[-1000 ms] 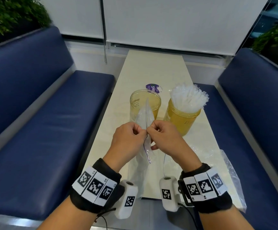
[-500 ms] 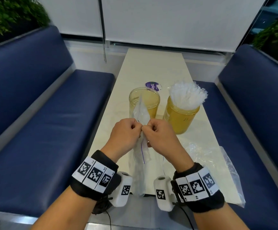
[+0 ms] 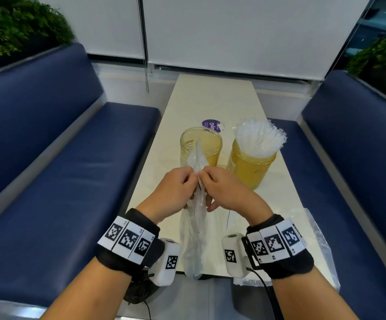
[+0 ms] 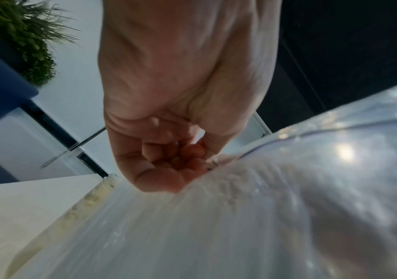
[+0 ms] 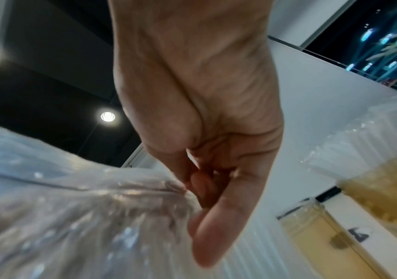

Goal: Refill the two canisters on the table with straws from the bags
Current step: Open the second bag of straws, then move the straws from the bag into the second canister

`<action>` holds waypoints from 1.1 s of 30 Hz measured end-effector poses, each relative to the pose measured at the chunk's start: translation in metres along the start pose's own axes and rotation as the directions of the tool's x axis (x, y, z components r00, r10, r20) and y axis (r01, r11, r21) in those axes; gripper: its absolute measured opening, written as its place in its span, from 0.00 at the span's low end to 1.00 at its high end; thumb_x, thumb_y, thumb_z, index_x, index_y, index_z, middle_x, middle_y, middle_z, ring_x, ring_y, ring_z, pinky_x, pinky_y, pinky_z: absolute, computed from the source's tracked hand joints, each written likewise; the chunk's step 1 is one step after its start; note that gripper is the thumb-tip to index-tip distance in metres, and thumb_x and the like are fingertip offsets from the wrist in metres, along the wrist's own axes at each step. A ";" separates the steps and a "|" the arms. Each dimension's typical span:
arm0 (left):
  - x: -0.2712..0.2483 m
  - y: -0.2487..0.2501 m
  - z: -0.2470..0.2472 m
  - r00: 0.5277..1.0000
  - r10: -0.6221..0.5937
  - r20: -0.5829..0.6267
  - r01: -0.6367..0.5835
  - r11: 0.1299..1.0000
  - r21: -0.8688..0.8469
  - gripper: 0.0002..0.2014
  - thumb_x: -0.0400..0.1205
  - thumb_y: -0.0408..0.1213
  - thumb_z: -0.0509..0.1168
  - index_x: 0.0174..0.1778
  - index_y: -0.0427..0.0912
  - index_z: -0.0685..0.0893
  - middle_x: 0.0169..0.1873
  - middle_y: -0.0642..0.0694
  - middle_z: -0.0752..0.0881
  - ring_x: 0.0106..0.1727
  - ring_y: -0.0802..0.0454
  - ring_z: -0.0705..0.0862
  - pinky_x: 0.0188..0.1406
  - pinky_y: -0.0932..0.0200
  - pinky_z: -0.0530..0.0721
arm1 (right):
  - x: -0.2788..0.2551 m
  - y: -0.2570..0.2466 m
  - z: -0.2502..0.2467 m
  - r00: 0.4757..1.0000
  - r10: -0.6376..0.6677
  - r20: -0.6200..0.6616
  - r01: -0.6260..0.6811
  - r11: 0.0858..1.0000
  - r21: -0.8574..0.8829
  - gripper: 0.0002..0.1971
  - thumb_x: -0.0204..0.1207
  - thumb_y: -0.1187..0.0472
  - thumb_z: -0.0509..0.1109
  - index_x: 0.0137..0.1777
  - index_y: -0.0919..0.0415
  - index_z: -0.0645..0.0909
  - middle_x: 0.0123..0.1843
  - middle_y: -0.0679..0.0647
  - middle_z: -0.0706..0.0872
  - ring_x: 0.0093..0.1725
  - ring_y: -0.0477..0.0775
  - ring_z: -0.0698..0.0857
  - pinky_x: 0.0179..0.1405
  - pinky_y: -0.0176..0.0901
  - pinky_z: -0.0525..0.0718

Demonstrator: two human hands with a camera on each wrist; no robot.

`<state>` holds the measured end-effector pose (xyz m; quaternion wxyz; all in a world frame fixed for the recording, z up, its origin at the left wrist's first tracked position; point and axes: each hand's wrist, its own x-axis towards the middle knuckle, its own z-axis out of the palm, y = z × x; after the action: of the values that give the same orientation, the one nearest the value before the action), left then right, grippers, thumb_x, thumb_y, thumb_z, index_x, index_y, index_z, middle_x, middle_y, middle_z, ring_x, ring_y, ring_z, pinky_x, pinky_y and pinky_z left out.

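Since the frame a second before, your hands had stayed pinched together on the bag while the view tipped down a little, so canisters and hands sat lower in the head picture; little else had changed. Your left hand (image 3: 173,191) and right hand (image 3: 224,190) each gripped the top of the bag (image 3: 194,229) with curled fingers, knuckles nearly touching, just in front of the canisters. The bag hung down between your wrists past the near edge of the table (image 3: 212,100), its upper tip standing up in front of the left canister (image 3: 200,146) and hiding part of its wall. Two canisters stood side by side: the left one looked empty, the right canister (image 3: 249,168) held a bunch of wrapped straws (image 3: 258,139). A second bag (image 3: 318,241) lay flat at the table's near right corner. One purple sticker (image 3: 212,126) lay behind the left canister. Two blue benches (image 3: 56,158) flanked the table.
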<state>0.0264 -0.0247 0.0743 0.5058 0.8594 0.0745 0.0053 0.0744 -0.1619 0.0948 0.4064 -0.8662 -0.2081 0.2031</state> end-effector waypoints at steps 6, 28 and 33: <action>0.001 0.008 0.000 0.987 -0.005 -0.161 0.015 0.998 0.061 0.15 0.83 0.32 0.60 0.30 0.31 0.73 0.26 0.35 0.78 0.22 0.59 0.81 0.22 0.56 0.87 | 0.003 0.004 0.017 0.947 -0.132 -0.292 -0.006 0.904 -0.428 0.20 0.82 0.58 0.59 0.27 0.57 0.65 0.27 0.55 0.74 0.30 0.57 0.75 0.27 0.50 0.71; 0.011 0.017 -0.066 0.960 -0.081 -0.267 0.243 0.715 0.656 0.15 0.73 0.42 0.72 0.57 0.55 0.89 0.46 0.54 0.86 0.46 0.47 0.82 0.35 0.58 0.75 | 0.011 0.000 -0.042 0.896 0.043 -0.443 -0.330 0.733 -0.595 0.13 0.79 0.57 0.73 0.62 0.58 0.84 0.57 0.57 0.86 0.55 0.60 0.87 0.42 0.44 0.78; 0.012 0.008 -0.088 0.987 -0.077 -0.143 0.150 0.769 0.622 0.21 0.80 0.32 0.66 0.63 0.61 0.88 0.42 0.61 0.80 0.41 0.52 0.80 0.42 0.55 0.81 | 0.011 0.010 -0.054 0.898 0.088 -0.431 -0.346 0.748 -0.567 0.17 0.78 0.63 0.74 0.66 0.50 0.85 0.61 0.55 0.85 0.56 0.59 0.87 0.43 0.43 0.79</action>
<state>0.0315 0.0494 0.1236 0.1835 0.9713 0.1514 -0.0035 0.1135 -0.1951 0.1170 0.0976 -0.9922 -0.0776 -0.0022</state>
